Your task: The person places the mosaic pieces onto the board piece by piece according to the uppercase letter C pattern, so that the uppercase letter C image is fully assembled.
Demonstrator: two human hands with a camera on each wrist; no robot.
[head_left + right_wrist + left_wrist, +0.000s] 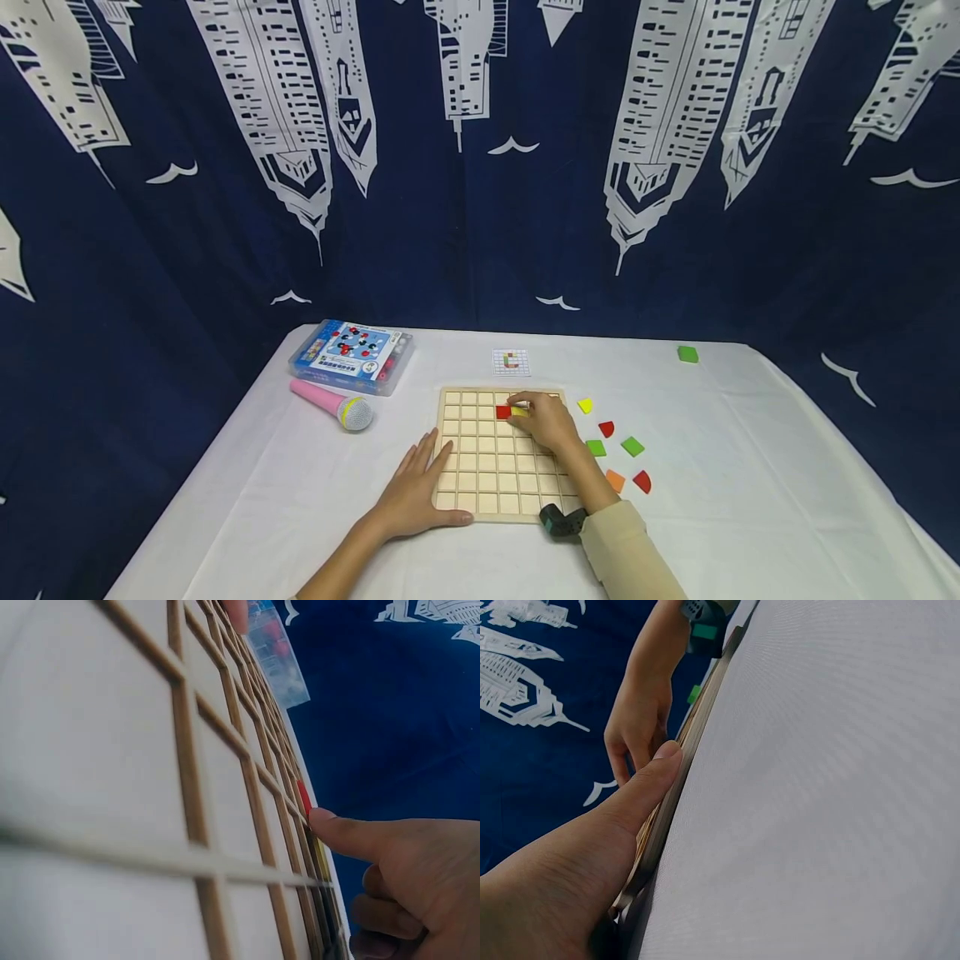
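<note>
- Head cam: wooden grid board (495, 483) sits mid-table. Left hand (415, 495) lies flat on its near-left corner, fingers spread. Right hand (547, 421) is curled over a yellow tile (519, 412) beside the red tile (502, 412) in the board's far rows.
- Left wrist: thumb (649, 784) straight along the board's edge.
- Right wrist: index fingertip (326, 823) touches the red tile's edge, other fingers curled under.

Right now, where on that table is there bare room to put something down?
Bare cloth lies between the green tile and the loose pieces, and left of the left hand, below the microphone. Crowded: the wooden grid, under both hands; right hand.
</note>
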